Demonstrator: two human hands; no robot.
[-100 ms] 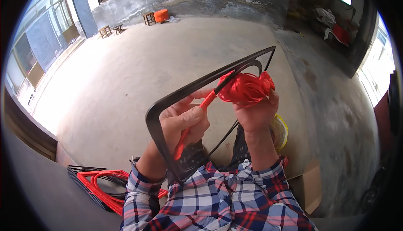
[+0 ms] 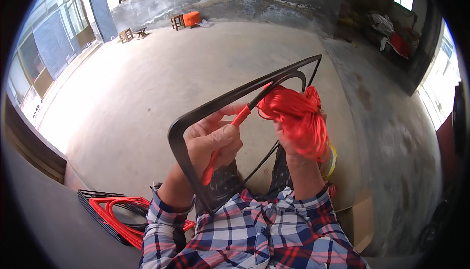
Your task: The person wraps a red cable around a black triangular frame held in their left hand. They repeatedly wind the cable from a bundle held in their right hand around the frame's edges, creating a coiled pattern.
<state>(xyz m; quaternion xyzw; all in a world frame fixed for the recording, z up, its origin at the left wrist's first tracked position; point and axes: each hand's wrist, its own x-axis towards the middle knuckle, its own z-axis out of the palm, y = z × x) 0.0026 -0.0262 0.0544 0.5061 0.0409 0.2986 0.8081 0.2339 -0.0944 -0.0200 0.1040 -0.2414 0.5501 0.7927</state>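
Note:
A black frame (image 2: 235, 95) with a rounded corner and a curved inner bar is held up slantwise before my chest. My left hand (image 2: 208, 146) is closed on the inner bar, thumb pressed on the red cord wrapping (image 2: 241, 116) wound tightly around it. A red tail of the wrapping shows below the fist. Under the curved end of the frame, my right hand (image 2: 290, 145) grips a thick bundle of red cord (image 2: 299, 117). Loose strands hang over the right hand and hide most of its fingers.
Several black and red frames (image 2: 115, 215) lie in a stack at my lower left. An open cardboard box (image 2: 362, 222) stands at lower right, near a yellow-rimmed round thing (image 2: 333, 163). Wooden stools (image 2: 126, 35) and an orange bucket-like thing (image 2: 191, 18) stand by the far wall.
The cord bundle in my right hand has swung over and now hangs down across the hand and wrist. My left hand and the frame have barely moved.

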